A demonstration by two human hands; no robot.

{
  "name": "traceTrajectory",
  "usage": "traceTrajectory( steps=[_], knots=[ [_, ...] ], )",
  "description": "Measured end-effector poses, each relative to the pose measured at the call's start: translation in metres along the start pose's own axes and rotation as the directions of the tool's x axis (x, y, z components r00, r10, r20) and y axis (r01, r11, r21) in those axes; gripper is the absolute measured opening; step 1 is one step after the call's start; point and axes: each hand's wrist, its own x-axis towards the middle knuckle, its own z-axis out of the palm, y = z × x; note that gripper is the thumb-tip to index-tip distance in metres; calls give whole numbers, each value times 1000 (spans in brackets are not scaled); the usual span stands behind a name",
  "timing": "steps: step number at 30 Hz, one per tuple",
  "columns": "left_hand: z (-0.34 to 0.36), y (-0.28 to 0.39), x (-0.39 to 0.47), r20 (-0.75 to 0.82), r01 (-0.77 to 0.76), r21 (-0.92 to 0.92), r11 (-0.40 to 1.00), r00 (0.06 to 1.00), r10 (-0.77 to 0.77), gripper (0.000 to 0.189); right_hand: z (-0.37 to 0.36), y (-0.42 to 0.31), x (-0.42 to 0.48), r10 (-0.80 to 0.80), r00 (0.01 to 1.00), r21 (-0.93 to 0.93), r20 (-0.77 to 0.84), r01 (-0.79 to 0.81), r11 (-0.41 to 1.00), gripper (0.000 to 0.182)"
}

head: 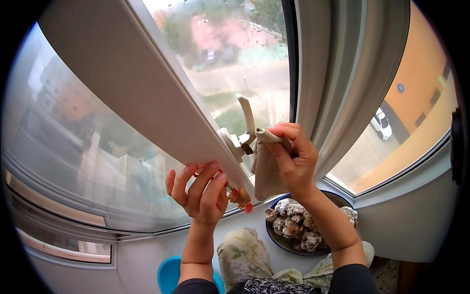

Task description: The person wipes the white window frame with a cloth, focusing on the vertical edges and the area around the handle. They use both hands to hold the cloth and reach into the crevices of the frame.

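Observation:
My left hand (201, 193) pinches a red cord (221, 171) between thumb and fingers, in front of the white window frame. From that cord hangs a small carved amber-brown pendant (239, 198) with a red bead or tassel at its lower end. To the right, my right hand (295, 156) grips a beige cloth pouch (270, 172) by its rolled upper edge. The pouch hangs flat and its inside is hidden. Just left of it, a white window handle (246, 117) points upward from the frame. A small brown piece (247, 149) shows between handle and pouch.
Below my right arm, a blue-rimmed bowl (270, 235) of rough pale rocks (293, 220) stands on the white sill (147, 253). A turquoise basin (167, 272) is at lower left. My knees, in floral cloth (244, 251), are near the sill. Window panes (249, 66) surround the hands.

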Motion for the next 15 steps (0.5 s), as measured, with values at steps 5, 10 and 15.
traceTrajectory(
  steps=[5,10,15],
  knots=[
    [4,6,6,-21,25,-5,1000,999,-25,11,-2,10,2,-149,978,-266,148,184,946,25],
    [2,8,3,-9,68,-14,998,998,-68,11,4,-15,14,-213,956,-403,204,280,871,27],
    [7,10,-1,-36,140,-101,985,989,-145,16,-3,-67,54,-398,762,-591,511,648,480,20]
  ],
)
